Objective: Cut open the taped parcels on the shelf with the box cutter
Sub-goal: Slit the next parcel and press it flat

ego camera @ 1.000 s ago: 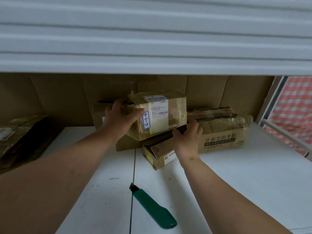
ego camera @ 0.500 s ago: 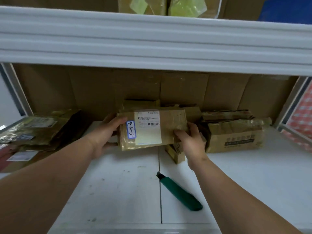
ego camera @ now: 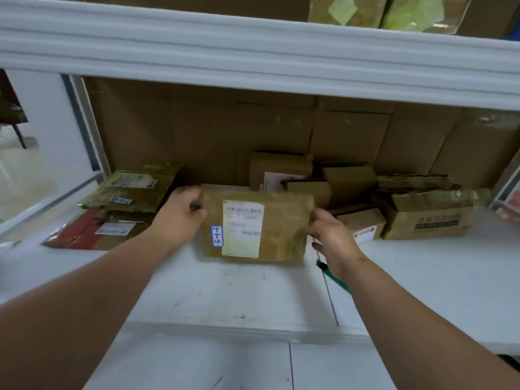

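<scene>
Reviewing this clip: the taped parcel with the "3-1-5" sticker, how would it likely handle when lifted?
The taped parcel probably stays stiff: boxy, with straight edges. The glossy tape wrap may be slippery, and both the left hand and right hand grip its ends. It seems unlikely to roll.

Brown taped parcel (ego camera: 277, 226) with white label, flat on white shelf (ego camera: 225, 294), green box cutter (ego camera: 333, 278) just beside it

A wall of plain brown cardboard sheets (ego camera: 213, 136) lines the back, from ten to two o'clock. Above it, at twelve o'clock, runs a ribbed white metal beam (ego camera: 253, 49). On the level over that, at one o'clock, stand yellow-green plastic-wrapped packs (ego camera: 388, 9). At three o'clock, a red-and-white checked patch (ego camera: 510, 211) shows past a white upright post (ego camera: 506, 187).
</scene>
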